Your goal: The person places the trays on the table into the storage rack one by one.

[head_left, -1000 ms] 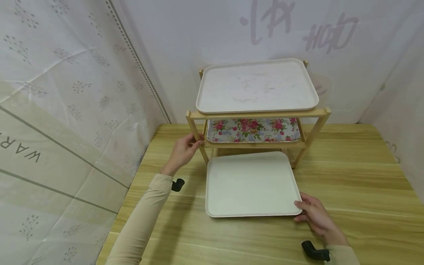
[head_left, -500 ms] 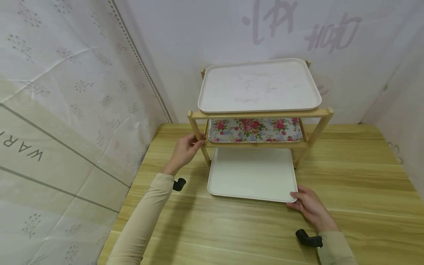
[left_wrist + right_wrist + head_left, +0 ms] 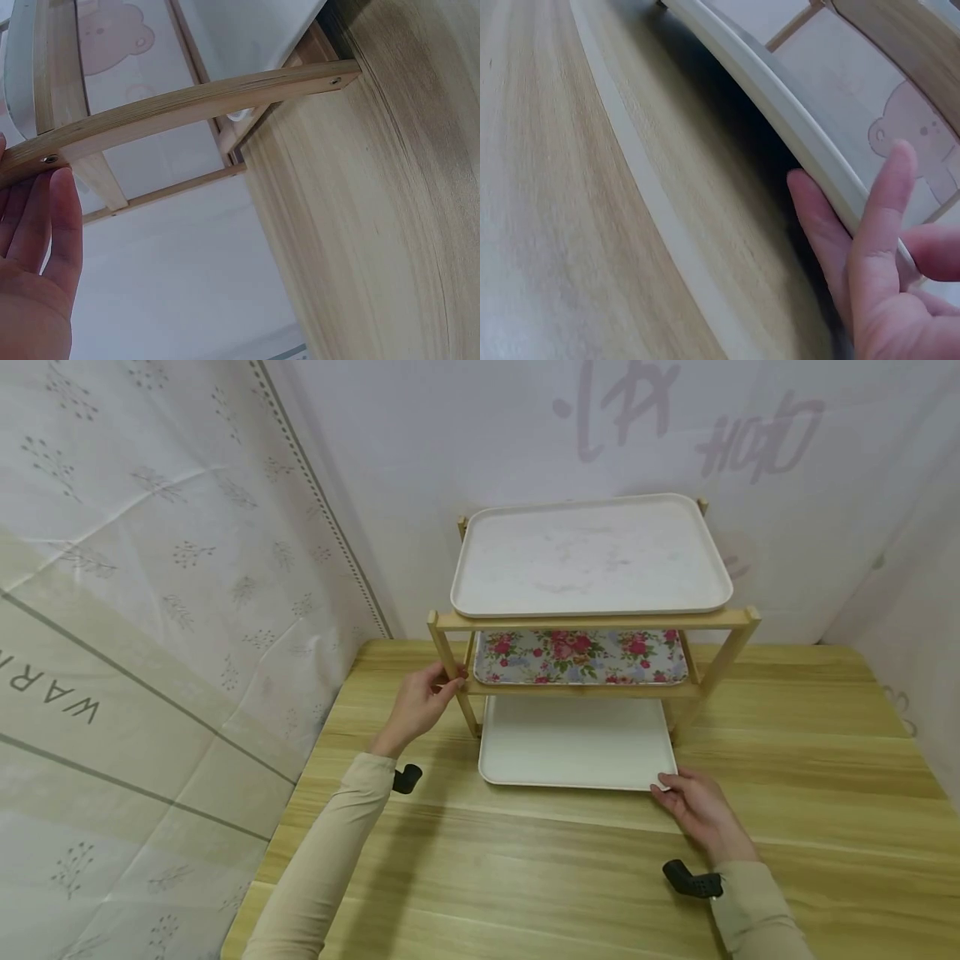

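In the head view a three-tier wooden rack point(image 3: 729, 653) stands at the back of the table. My left hand point(image 3: 417, 703) grips its front left post at the height of the middle shelf; the left wrist view shows the fingers point(image 3: 66, 217) against the wooden post point(image 3: 202, 103). A plain white tray point(image 3: 577, 747) lies partly inside the bottom tier, its front part sticking out toward me. My right hand point(image 3: 701, 810) pinches that tray's front right corner. In the right wrist view the tray's edge point(image 3: 780, 112) is raised off the tabletop, with fingers on both sides of it.
A white tray point(image 3: 592, 556) with faint marks rests on the rack's top tier, and a floral tray point(image 3: 577, 656) on the middle one. Wooden tabletop point(image 3: 525, 877) spreads in front. A printed cloth point(image 3: 172, 610) hangs at the left, and a pale wall point(image 3: 495, 435) stands behind.
My right hand has pushed the plain white tray away from me, deeper under the middle shelf, and its skew has lessened. The left hand has kept its grip on the post.
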The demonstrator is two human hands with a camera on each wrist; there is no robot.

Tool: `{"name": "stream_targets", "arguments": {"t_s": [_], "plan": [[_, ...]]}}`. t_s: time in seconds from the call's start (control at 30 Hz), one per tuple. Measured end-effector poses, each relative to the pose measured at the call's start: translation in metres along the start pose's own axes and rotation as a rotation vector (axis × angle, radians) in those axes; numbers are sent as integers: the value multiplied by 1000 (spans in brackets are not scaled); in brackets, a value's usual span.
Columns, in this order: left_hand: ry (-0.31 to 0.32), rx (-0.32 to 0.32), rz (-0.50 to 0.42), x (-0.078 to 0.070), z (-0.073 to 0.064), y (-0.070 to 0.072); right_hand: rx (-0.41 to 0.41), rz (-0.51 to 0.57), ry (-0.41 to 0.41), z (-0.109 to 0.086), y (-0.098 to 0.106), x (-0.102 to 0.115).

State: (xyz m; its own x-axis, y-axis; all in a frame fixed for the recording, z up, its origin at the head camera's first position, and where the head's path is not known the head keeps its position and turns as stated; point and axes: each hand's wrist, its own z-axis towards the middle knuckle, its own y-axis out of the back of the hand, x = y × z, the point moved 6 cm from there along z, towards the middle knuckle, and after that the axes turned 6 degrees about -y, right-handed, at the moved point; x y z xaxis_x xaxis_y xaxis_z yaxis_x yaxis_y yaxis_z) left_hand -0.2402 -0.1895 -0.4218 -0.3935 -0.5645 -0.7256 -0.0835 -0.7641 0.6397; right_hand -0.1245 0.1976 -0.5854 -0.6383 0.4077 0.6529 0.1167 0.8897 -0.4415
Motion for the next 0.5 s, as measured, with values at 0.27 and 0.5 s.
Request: {"name": "stream_targets", "arguments": {"t_s": [0.27,0.5], "plan": [[-5,-7,-4,-1,1,1,-36,-2,41,0,-9,3],[2,1,-4,0,0,0,-178,-557,240,-15,-21,13]]}}
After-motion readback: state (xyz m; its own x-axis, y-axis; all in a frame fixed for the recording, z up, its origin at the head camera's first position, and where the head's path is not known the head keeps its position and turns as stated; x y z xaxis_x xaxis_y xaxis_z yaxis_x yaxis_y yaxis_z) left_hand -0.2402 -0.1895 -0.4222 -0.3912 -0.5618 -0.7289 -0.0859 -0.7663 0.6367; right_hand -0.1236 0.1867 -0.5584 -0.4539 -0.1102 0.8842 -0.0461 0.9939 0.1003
